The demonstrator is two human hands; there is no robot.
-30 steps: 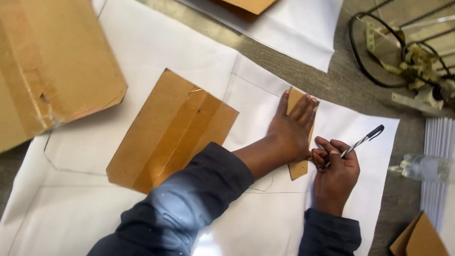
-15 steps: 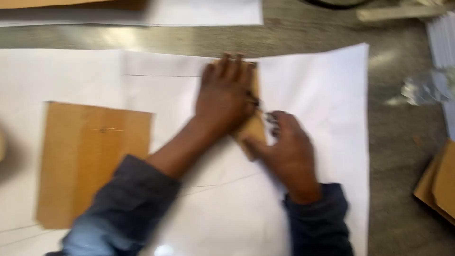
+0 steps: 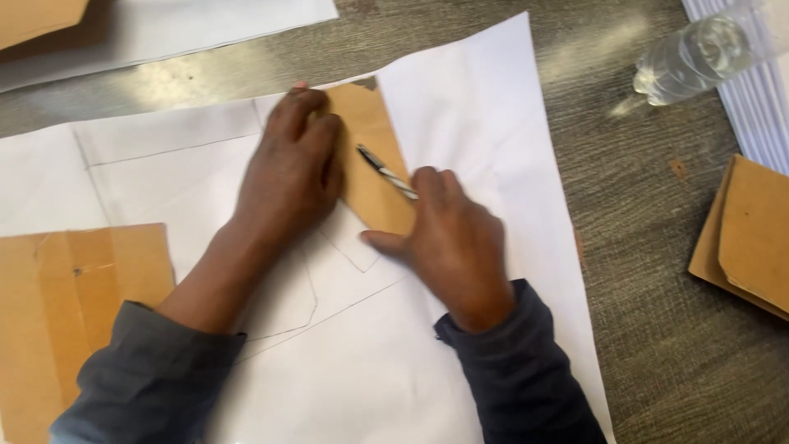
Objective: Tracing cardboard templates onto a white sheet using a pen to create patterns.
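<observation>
Hands shift on the small brown cardboard template as the pen moves to its right edge.

Compared with a second ago, the view has swung closer, and the left hand now lies flat, fingers together, across the narrow brown cardboard template on the large white paper sheet; the right hand has come in from the side, fingers curled around a black-and-silver pen whose tip rests over the template's right edge, so the tracing appears under way. Pencil outlines already mark the sheet. Counted: one pen, one template under the hands, one larger brown cardboard panel at lower left, stacked cardboard pieces at right, one clear plastic bottle on the grey wooden table.
</observation>
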